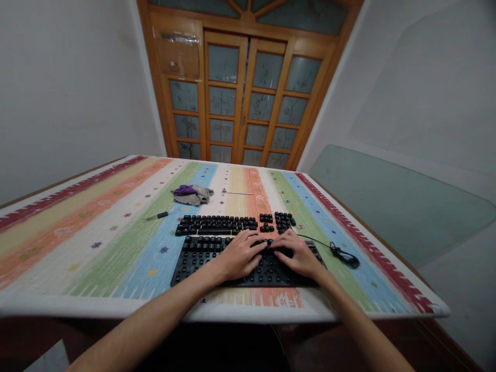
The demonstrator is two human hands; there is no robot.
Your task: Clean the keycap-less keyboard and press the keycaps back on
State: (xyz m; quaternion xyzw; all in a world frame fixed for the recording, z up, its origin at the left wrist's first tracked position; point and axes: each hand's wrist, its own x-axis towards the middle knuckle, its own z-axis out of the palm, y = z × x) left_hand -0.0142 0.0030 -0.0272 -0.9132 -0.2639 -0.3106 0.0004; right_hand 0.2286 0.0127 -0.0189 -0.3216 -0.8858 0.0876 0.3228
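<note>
A black keyboard (217, 266) lies near the table's front edge. Caps sit along part of its top row, while most of the rest shows bare key stems. My left hand (242, 254) rests over its middle, fingers spread, the index fingertip at a top-row key. From the other side, my right hand (296, 253) reaches to the same spot. Its fingers are bent, with thumb and index finger apart beside that key. Both hands touch the keyboard, and the small parts under the fingertips are hidden. Just behind it, loose black keycaps (217, 225) are laid out in keyboard order.
A grey and purple cloth (192, 195) lies behind the keycaps. Left of them is a small black-handled tool (161, 214); a thin metal rod (238, 193) lies farther back. The keyboard's bundled cable (343, 256) sits at right on the striped tablecloth (116, 243).
</note>
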